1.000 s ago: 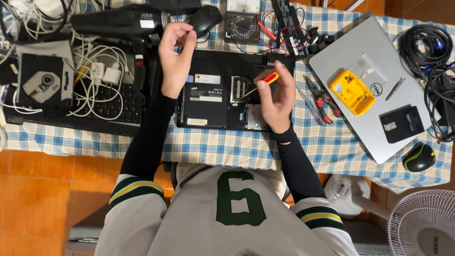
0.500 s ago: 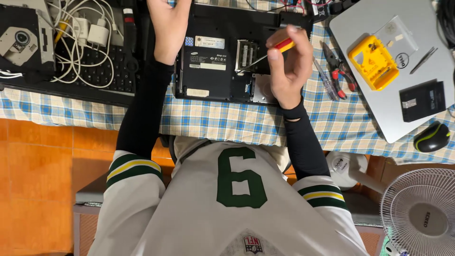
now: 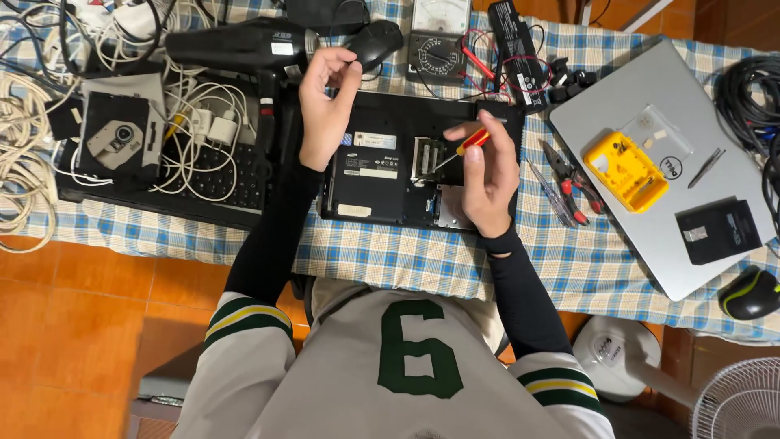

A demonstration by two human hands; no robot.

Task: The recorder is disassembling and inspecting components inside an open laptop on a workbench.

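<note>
A black laptop (image 3: 382, 183) lies upside down on the checked tablecloth, with a bay open in its underside. My right hand (image 3: 490, 180) grips a small screwdriver (image 3: 465, 145) with a red and yellow handle. Its tip points left into the open bay by the green memory board (image 3: 426, 156). My left hand (image 3: 325, 106) hovers over the laptop's upper left corner, just below a black mouse (image 3: 375, 42). Its thumb and fingertips are pinched together, and anything between them is too small to see.
A second black laptop (image 3: 207, 175) on the left carries white cables, a disc drive (image 3: 122, 138) and a black hair dryer (image 3: 244, 45). On the right are red-handled pliers (image 3: 573, 175) and a silver laptop (image 3: 674, 219) carrying a yellow bit case (image 3: 624, 171). A meter (image 3: 437, 36) sits at the back and a fan (image 3: 743, 402) on the floor.
The view dipped toward my body and came back up. My right hand keeps the screwdriver at the open bay, and my left hand stays raised over the laptop.
</note>
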